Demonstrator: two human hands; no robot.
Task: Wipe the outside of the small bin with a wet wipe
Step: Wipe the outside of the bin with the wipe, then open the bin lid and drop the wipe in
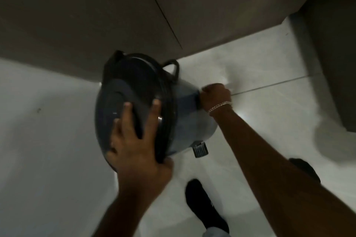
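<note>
A small dark blue pedal bin (185, 115) stands on the pale tiled floor, seen from above, with its round lid (117, 102) closed and a black liner rim showing. My left hand (134, 140) presses on the lid, fingers spread over its near edge. My right hand (213, 96) is closed and pressed against the bin's right side wall; a chain bracelet sits on that wrist. The wet wipe itself is hidden inside the fist, so I cannot make it out. The foot pedal (200, 149) sticks out at the bin's base.
Brown cabinet fronts (96, 15) rise just behind the bin. A dark wall or unit (337, 63) stands at the right. My black shoes (204, 204) are on the floor below the bin. Pale floor tiles (48, 159) spread left and right.
</note>
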